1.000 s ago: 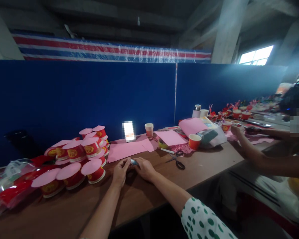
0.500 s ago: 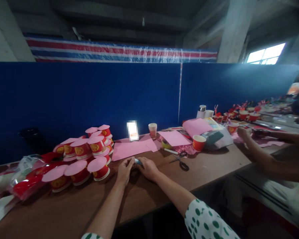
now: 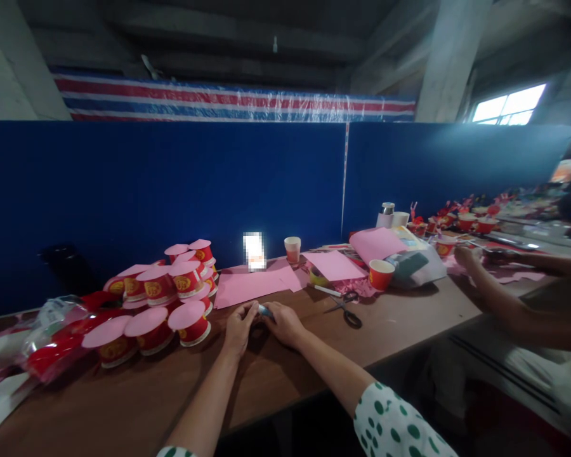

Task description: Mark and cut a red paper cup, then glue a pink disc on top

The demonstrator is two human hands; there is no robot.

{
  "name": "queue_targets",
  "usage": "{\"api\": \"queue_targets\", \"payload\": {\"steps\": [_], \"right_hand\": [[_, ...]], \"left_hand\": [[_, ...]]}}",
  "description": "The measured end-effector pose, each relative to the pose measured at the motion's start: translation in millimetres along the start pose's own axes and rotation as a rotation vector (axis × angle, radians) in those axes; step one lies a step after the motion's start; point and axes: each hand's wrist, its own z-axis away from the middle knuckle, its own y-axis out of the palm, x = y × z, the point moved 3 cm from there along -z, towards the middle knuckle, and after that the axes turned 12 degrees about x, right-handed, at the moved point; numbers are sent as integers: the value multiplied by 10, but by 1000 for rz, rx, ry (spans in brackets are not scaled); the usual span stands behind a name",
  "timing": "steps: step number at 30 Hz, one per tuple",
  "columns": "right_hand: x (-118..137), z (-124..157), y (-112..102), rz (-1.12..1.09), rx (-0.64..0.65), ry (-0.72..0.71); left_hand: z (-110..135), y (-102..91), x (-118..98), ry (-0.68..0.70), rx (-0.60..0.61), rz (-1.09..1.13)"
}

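Observation:
Above the brown table [image 3: 285,368], my left hand [image 3: 239,325] and my right hand [image 3: 285,325] meet with fingers closed around a small pale blue object [image 3: 265,311]. Its kind is hard to make out, since the fingers hide most of it. Just beyond them lies pink paper [image 3: 247,285]. To the left stand several red paper cups [image 3: 193,332], upside down, each with a pink paper disc [image 3: 187,314] on top. On the right, black-handled scissors [image 3: 350,316] lie with a white stick-like pen [image 3: 327,290] near them.
A plastic bag with red contents [image 3: 52,358] lies at the far left. A white cup [image 3: 292,249], a red cup [image 3: 381,275] and a flask [image 3: 385,216] stand toward the right. A co-worker's hand [image 3: 467,259] works farther right. A blue partition [image 3: 171,178] borders the back.
My hands keep the same grip on the small pale blue object, with hardly any motion. The whole view has shifted very slightly.

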Motion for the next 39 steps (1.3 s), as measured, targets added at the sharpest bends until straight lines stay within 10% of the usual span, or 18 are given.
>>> {"api": "queue_targets", "payload": {"steps": [39], "right_hand": [[0, -3, 8, -4, -3, 20]], "left_hand": [[9, 7, -20, -4, -15, -30]]}}
